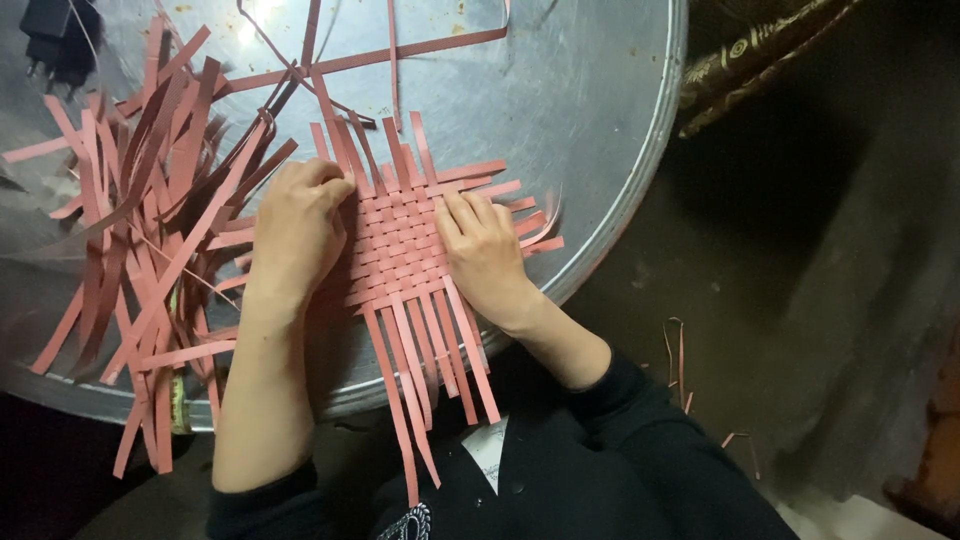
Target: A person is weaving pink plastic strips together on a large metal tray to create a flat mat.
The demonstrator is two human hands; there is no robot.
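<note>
A square mat woven from pink paper strips (400,240) lies on a large round metal tray (590,130). Loose strip ends stick out from all its sides, the longest hanging over the tray's near rim. My left hand (297,228) rests on the mat's left edge, fingers curled onto the strips. My right hand (482,250) lies flat on the mat's right part, fingers pressing the weave. Neither hand lifts anything.
A heap of loose pink strips (140,230) covers the tray's left side. A black plug-like object (55,35) sits at the top left. A few strip scraps (680,360) lie on the dark floor to the right. Patterned fabric (760,50) shows at the top right.
</note>
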